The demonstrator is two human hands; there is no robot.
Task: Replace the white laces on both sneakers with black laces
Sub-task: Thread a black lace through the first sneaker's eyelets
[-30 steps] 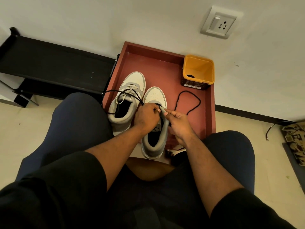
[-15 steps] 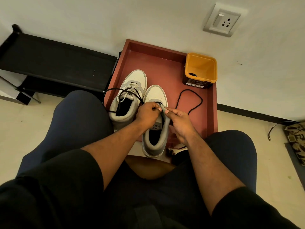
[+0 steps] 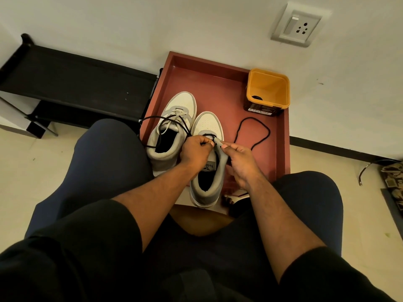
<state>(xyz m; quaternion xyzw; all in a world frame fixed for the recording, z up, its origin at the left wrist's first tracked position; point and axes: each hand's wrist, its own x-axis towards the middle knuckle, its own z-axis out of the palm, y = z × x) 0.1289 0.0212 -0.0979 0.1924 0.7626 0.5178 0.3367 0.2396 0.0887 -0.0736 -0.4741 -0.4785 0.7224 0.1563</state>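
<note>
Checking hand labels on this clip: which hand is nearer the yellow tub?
Right. The right hand is at the nearer shoe's tongue, on the side toward the yellow tub; the left hand works the black lace farther from it.

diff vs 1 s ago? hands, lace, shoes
Little changed. Both hands, left hand and right hand, keep pinching the black lace at the right sneaker, shifting only slightly. The left sneaker, orange tub and red tray stayed put.
</note>
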